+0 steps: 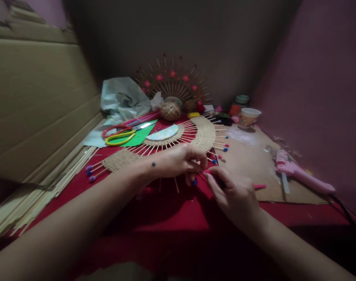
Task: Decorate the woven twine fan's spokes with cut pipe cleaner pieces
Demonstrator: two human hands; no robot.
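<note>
A half-round woven fan (203, 134) with radiating sticks lies on the red cloth, several stick ends tipped with small blue, pink and purple balls. Over its near edge, my left hand (189, 162) is closed, fingertips pinched together; what they grip is hidden. My right hand (235, 191) pinches a small bright pink piece (207, 171) between thumb and forefinger, right against the left fingertips. A blue ball tip (195, 182) shows just below the left fingers. Behind the right hand, a pink strip (260, 186) lies on the cardboard sheet (245, 156).
Red- and yellow-handled scissors (119, 134) rest on green sheet (144, 134) at left. Loose sticks (49, 191) line the cardboard wall (40, 78). A twine ball (170, 111), paper cup (248, 117) and flowered fan (172, 80) stand behind. A pink glue gun (303, 175) sits right.
</note>
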